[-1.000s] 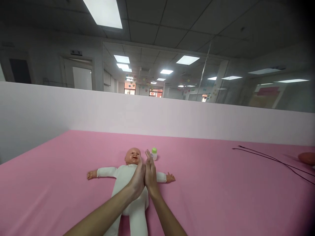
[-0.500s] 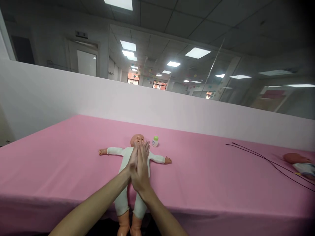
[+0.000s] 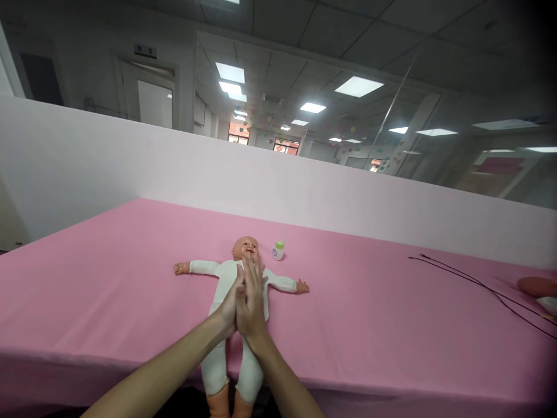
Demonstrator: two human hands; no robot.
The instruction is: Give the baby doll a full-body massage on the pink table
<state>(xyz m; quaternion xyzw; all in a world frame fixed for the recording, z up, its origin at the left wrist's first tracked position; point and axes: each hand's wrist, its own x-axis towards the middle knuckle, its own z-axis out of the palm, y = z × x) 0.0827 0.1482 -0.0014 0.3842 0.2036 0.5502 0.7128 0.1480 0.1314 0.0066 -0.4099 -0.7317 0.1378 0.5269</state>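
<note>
Left hand (image 3: 230,302) and right hand (image 3: 251,305) pressed palm to palm above a doll (image 3: 224,283).
Compared with half a second earlier, the fingertips sit lower, baring more of the doll's mouth; this suggests palms being rubbed together. Both hands are flat, fingers extended forward, forearms converging; whether anything lies between them cannot be told. The doll lies face up on a pink sheet (image 3: 361,307), a green-capped bottle (image 3: 277,252) beside its head.

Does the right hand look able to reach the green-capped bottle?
Probably yes: the right hand lies against the left hand over the doll, and nothing visible blocks the way to the bottle beside the doll's head.
</note>
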